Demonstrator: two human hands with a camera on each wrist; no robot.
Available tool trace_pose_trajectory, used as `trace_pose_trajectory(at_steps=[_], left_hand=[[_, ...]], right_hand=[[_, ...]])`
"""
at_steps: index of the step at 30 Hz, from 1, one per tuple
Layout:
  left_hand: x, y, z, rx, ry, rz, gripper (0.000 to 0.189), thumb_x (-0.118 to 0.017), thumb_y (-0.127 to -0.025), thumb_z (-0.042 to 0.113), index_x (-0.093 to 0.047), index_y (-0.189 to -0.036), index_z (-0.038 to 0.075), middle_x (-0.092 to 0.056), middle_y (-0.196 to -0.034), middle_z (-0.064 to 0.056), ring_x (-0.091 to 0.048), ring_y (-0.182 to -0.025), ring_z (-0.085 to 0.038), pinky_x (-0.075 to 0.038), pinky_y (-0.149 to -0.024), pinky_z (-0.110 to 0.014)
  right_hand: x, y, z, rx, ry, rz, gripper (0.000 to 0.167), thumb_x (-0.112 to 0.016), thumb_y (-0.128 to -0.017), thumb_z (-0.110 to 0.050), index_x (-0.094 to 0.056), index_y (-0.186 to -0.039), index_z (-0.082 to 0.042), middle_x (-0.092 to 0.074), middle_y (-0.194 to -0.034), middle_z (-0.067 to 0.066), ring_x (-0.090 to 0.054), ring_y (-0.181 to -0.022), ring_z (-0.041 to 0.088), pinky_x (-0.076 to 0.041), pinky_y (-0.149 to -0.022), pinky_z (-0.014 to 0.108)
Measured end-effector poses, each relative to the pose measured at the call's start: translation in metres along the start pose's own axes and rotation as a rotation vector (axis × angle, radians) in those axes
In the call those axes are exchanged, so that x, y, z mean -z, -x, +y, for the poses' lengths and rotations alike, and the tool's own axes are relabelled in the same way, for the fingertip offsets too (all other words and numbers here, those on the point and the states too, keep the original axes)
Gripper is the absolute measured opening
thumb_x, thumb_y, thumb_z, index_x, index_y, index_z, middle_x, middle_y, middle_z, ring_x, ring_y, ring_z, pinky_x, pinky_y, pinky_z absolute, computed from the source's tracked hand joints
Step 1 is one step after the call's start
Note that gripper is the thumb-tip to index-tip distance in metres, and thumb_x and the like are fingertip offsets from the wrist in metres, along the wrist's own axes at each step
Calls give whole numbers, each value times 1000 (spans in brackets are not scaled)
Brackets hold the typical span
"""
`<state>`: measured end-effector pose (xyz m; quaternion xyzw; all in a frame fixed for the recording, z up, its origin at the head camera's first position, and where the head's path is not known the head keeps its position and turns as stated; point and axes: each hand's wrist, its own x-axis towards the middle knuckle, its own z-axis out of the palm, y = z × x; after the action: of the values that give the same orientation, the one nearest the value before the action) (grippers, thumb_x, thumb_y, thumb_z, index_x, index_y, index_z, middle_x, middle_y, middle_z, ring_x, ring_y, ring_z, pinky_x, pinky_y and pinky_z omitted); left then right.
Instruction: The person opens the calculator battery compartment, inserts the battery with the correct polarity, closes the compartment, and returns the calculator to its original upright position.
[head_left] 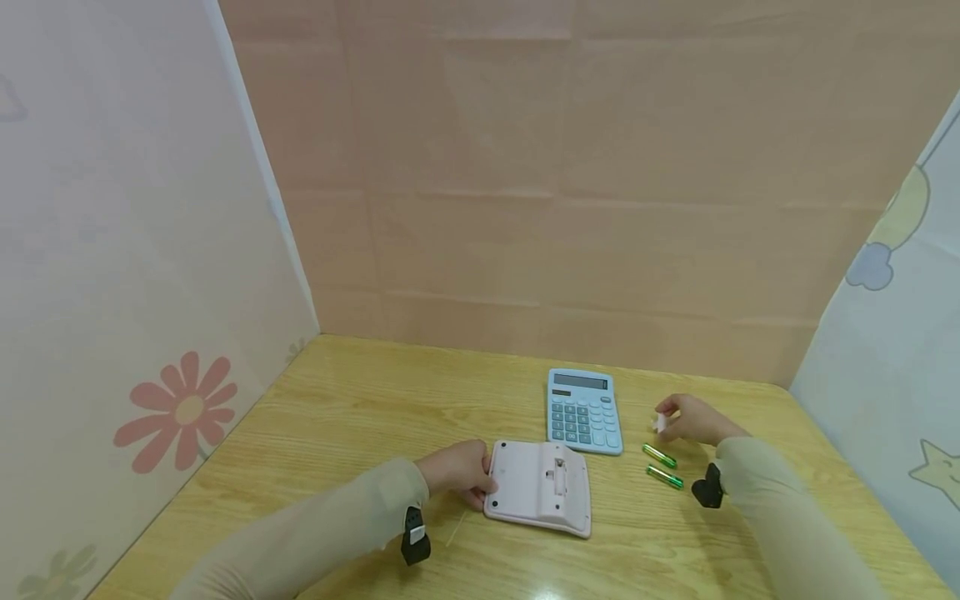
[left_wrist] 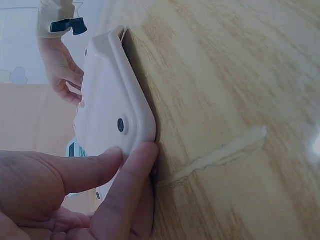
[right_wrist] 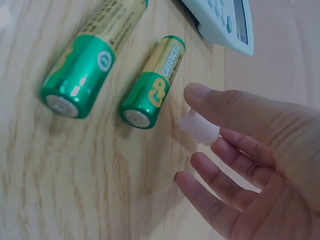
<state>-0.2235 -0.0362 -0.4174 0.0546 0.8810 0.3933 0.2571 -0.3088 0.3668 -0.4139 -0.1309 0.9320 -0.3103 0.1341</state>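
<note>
A pale pink calculator (head_left: 517, 482) lies face down on the table, its battery compartment (head_left: 559, 477) uncovered. My left hand (head_left: 459, 472) pinches its left edge, with the thumb on the back near a round black foot (left_wrist: 120, 125) in the left wrist view. Over at the right, my right hand (head_left: 696, 419) pinches a small pale battery cover (right_wrist: 200, 128) between thumb and index finger; the other fingers are loosely bent. Two green-and-gold batteries, a nearer one (head_left: 664, 477) and a farther one (head_left: 659, 455), lie on the table just left of that hand.
A light blue calculator (head_left: 585, 412) lies face up behind the pink one, close to its top edge. The wooden table (head_left: 405, 383) meets a brown backdrop at the rear, with patterned sheets at both sides. A pale scratch-like mark (left_wrist: 220, 155) runs across the tabletop beside the left hand.
</note>
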Motion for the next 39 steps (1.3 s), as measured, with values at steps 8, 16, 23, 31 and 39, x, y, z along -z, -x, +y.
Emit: trace_pose_trajectory(at_steps=[8, 16, 23, 31, 39], left_hand=[[0, -4, -3, 15, -10, -2, 20, -69, -86, -2, -50, -84, 2, -60, -70, -11, -59, -55, -15, -56, -52, -24], [0, -1, -1, 3, 6, -2, 19, -68, -86, -4, -49, -83, 1, -59, -69, -11, -58, -54, -14, -57, -52, -24], [0, 3, 1, -12, 33, -2, 20, -66, -87, -6, -48, -82, 1, -59, -68, -11, -58, -53, -14, -57, -53, -25], [0, 3, 0, -24, 35, -1, 20, -67, -86, -6, -48, -82, 0, -60, -68, -12, -59, -53, -14, -58, -53, -25], [0, 2, 0, -24, 26, -4, 19, -67, -86, -4, -49, -83, 0, -60, -68, -12, -60, -53, -14, -57, -53, -25]], right_hand=[[-2, -5, -1, -31, -7, -5, 60, -79, -78, -11, -46, -121, 16, -52, -113, 26, -59, -96, 30, -53, -73, 36], [-3, -4, -10, -45, 61, -4, 61, -79, -78, -15, -48, -119, 16, -54, -112, 29, -56, -93, 31, -53, -77, 42], [-6, -6, -19, -62, 116, 15, 60, -81, -76, -15, -51, -118, 16, -57, -111, 29, -58, -92, 30, -53, -81, 47], [-7, -10, -18, -66, 133, 13, 61, -82, -76, -14, -51, -118, 17, -56, -112, 31, -59, -90, 29, -55, -79, 44], [-8, -14, -16, -74, 161, 10, 60, -82, -75, -14, -51, -116, 17, -58, -108, 28, -59, -88, 28, -55, -77, 43]])
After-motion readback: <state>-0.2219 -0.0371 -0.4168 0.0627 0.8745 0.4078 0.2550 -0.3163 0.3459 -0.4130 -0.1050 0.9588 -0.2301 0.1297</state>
